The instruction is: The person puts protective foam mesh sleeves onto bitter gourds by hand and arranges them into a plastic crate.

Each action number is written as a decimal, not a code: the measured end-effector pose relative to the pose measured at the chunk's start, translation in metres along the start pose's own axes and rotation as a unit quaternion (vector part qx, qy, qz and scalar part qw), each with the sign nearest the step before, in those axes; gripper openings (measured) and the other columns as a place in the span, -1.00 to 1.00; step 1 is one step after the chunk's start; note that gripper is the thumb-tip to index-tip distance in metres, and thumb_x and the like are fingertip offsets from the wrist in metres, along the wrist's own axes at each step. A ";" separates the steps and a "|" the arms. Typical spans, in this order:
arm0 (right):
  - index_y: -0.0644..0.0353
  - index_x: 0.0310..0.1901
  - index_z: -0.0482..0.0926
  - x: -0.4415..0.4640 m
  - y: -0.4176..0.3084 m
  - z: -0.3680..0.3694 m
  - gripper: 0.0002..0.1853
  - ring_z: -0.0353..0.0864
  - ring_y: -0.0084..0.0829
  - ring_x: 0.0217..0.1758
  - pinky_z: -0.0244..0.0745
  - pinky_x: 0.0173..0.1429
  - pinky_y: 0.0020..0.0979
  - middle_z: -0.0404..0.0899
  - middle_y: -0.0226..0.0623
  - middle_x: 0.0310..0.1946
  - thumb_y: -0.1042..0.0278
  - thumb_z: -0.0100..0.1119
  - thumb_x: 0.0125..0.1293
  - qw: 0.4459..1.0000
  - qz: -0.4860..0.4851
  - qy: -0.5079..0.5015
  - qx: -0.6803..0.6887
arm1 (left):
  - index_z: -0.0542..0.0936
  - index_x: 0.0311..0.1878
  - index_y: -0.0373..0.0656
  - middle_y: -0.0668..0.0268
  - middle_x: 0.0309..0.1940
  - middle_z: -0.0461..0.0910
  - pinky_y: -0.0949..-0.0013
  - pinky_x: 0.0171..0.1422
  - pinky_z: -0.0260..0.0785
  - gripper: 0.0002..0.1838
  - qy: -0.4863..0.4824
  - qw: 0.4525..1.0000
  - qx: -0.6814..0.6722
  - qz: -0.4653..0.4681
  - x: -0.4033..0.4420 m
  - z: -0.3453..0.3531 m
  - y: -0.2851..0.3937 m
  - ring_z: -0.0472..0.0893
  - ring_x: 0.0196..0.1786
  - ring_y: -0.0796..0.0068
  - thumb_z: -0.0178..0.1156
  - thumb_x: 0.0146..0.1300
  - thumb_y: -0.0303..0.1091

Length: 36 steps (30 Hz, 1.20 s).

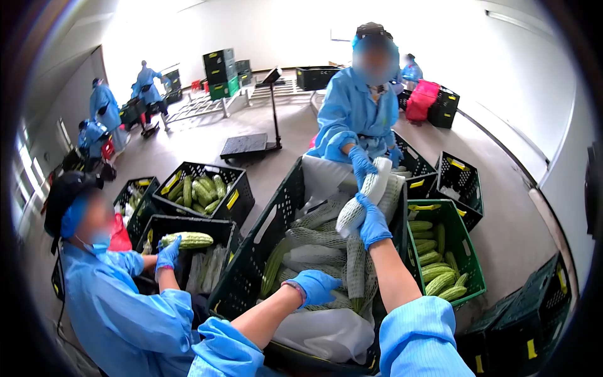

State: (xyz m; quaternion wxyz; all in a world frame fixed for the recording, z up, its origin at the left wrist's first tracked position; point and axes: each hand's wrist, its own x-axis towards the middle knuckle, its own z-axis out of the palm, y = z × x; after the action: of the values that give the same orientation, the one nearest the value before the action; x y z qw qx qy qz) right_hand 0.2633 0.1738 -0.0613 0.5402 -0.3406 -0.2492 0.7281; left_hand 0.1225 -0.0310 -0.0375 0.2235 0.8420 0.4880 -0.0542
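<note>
My right hand, in a blue glove, is closed around the lower part of a long gourd in white foam netting. A co-worker's gloved hand touches the upper part of the same gourd. My left hand, also gloved, hovers over the netted gourds in the large dark crate. Its fingers point right, loosely bent, with nothing seen in them. White lining sheet shows at the crate's near end.
At left, a co-worker holds a bare green gourd over a black crate. A green crate of bare gourds stands at right, with stacked dark crates below. A platform scale stands behind.
</note>
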 end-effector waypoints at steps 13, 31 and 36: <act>0.02 0.11 0.62 -0.025 -0.007 0.024 -0.55 0.55 -0.53 -0.25 0.45 -0.08 -0.37 0.67 -0.43 -0.20 -0.05 0.26 0.31 0.890 -0.012 -0.097 -0.445 | 0.75 -0.19 -0.14 0.08 -0.20 0.71 0.08 -0.07 0.53 -0.70 0.043 0.999 -0.004 -0.028 0.017 0.016 -0.006 0.69 -0.13 0.03 0.18 0.09 -0.22; 0.19 -0.15 0.67 -0.035 0.023 0.006 -0.63 0.63 0.03 -0.04 0.51 0.07 -0.06 0.65 0.05 -0.15 0.08 0.26 0.12 0.343 -0.066 -0.212 -0.913 | 0.70 -0.07 -0.08 0.14 -0.11 0.69 0.16 0.17 0.46 -0.69 0.275 0.923 -0.033 -0.268 -0.055 -0.040 -0.088 0.64 -0.01 0.09 0.10 0.29 -0.16; 0.19 -0.15 0.67 -0.037 0.025 0.010 -0.67 0.64 0.01 -0.04 0.52 0.08 -0.07 0.66 0.04 -0.14 0.15 0.21 0.13 0.338 -0.068 -0.218 -0.913 | 0.67 0.03 -0.04 0.12 -0.07 0.67 0.15 0.19 0.44 -0.68 0.160 0.961 0.005 -0.224 -0.034 -0.015 -0.087 0.63 0.02 0.09 0.11 0.28 -0.23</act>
State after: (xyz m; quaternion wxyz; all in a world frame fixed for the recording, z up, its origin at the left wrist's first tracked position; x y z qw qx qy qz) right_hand 0.2471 0.1310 -0.0644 -0.1333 -0.4323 -0.8901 0.0561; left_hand 0.0290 -0.0145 -0.0416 0.1201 0.7102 0.6930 0.0300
